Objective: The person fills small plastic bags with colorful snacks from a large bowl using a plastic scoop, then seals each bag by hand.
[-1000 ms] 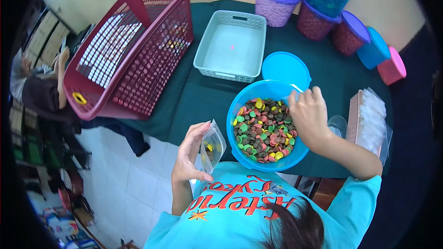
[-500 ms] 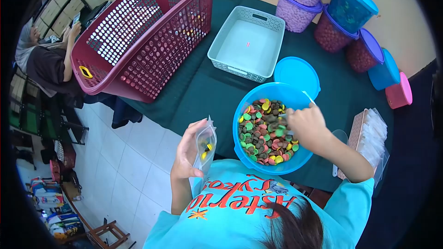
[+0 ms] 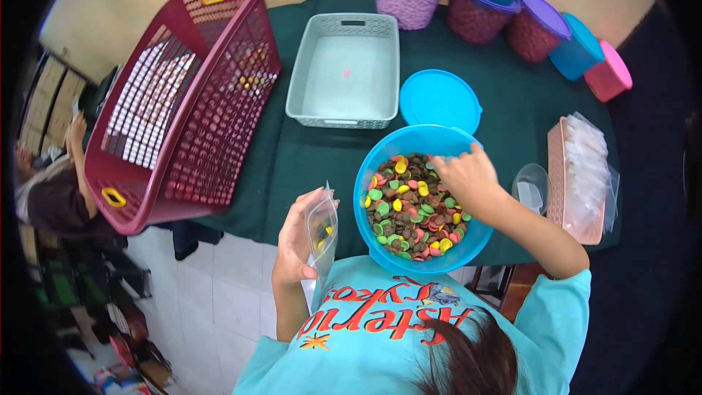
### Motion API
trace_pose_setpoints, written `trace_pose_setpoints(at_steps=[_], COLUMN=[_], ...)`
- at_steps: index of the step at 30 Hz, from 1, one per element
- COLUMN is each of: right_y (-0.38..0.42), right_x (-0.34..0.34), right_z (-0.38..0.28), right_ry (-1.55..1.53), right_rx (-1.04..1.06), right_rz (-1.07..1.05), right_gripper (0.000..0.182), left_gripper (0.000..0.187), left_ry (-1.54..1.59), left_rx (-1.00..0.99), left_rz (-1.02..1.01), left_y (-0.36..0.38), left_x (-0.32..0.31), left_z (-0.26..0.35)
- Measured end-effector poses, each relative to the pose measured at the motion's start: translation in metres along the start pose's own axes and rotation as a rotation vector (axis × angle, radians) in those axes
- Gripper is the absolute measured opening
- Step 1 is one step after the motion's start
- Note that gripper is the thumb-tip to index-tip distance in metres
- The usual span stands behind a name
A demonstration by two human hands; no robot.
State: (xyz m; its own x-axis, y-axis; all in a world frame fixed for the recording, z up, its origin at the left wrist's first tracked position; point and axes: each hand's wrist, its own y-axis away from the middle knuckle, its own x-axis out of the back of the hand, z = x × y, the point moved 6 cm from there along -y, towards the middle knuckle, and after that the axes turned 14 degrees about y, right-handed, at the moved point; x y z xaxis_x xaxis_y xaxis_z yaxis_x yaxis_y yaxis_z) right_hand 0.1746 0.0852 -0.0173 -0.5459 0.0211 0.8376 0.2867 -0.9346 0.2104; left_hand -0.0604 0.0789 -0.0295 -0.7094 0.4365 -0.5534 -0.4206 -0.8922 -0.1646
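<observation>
My left hand (image 3: 295,238) holds an upright clear plastic pouch (image 3: 322,227), its top open and a few yellow and dark pieces inside. Right beside it stands a round blue tub (image 3: 479,245) full of small chocolate-like discs (image 3: 417,208) in brown, green, pink and yellow. My right hand (image 3: 468,178) reaches in over the tub's right side, fingers closed and pointing down at the discs. What those fingers grip is mostly hidden; only a pale bit shows near the fingertips. A blue round lid (image 3: 440,101) lies behind the tub.
A pale grey basket (image 3: 344,66) and a large maroon laundry basket (image 3: 201,117) stand on the green-clothed table. Lidded tubs (image 3: 482,11) line the back. At right are a clear scoop-like item (image 3: 531,189) and a pink basket (image 3: 559,183) of plastic pouches. Another person (image 3: 62,190) sits far left.
My view has shifted, so the baskets and tubs appear further left. My right hand has moved slightly up and left over the tub, from a blurred motion among the discs. The left hand still holds the pouch.
</observation>
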Motion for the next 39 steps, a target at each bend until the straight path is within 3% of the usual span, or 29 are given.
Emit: trace_pose_setpoints(at_steps=[2,5,8,10,12,14,17,20,24,26,27,30,31,34,38,39], right_y=[0.001,0.013,0.021,0.015,0.004,0.009,0.021,0.024,0.012,0.025,0.032,0.049,0.055,0.072,0.065,0.058], right_x=[-0.015,0.017,0.042,0.025,-0.009,0.007,0.033,0.035,0.028,0.027,0.042,0.061,0.069,0.088,0.072,0.067], right_z=[-0.007,-0.019,-0.001,0.001,-0.007,-0.023,-0.019,-0.012,-0.016,-0.032,-0.031,-0.035,-0.034,-0.024,-0.043,-0.038], right_ry=[0.041,-0.016,-0.24,-0.195,-0.141,-0.055,-0.185,-0.213,-0.154,-0.202,-0.213,-0.205,-0.109,-0.123,-0.165,-0.136], right_rx=[-0.072,0.052,0.035,-0.051,-0.057,-0.057,0.034,0.007,-0.112,0.043,0.083,0.194,0.136,0.159,0.344,0.3], right_rz=[0.042,-0.021,-0.058,0.02,-0.123,0.039,-0.12,-0.086,0.15,0.04,0.098,0.033,0.151,0.224,0.216,0.247], right_gripper=[0.027,0.027,0.025,0.022,0.037,0.037,0.037,0.036,0.033,0.033,0.033,0.035,0.034,0.032,0.033,0.035], left_gripper=[0.112,0.113,0.114,0.115,0.115,0.115,0.115,0.115,0.114,0.111,0.111,0.111,0.111,0.11,0.11,0.11], left_ry=[-0.006,0.01,0.032,0.084,0.119,0.153,0.133,0.161,0.131,-0.011,-0.017,0.146,0.151,0.153,0.138,0.137], left_rx=[0.025,0.045,0.059,0.08,0.112,0.134,0.153,0.148,0.141,0.043,0.042,0.104,0.082,0.042,0.02,0.011], left_rz=[-0.032,-0.034,-0.042,-0.024,-0.023,-0.013,-0.029,0.009,0.013,-0.001,0.019,0.085,0.065,0.075,0.105,0.117], left_y=[-0.005,-0.015,-0.021,-0.025,-0.026,-0.031,-0.03,-0.031,-0.027,-0.022,-0.018,-0.012,-0.01,-0.002,0.008,0.011], left_x=[0.001,0.005,0.011,0.008,0.003,0.002,0.0,-0.002,-0.003,-0.006,-0.004,0.0,-0.001,-0.004,-0.005,-0.007], left_z=[0.001,-0.002,-0.003,-0.001,-0.001,0.0,0.0,-0.004,-0.003,0.001,0.001,-0.005,-0.006,-0.006,-0.01,-0.01])
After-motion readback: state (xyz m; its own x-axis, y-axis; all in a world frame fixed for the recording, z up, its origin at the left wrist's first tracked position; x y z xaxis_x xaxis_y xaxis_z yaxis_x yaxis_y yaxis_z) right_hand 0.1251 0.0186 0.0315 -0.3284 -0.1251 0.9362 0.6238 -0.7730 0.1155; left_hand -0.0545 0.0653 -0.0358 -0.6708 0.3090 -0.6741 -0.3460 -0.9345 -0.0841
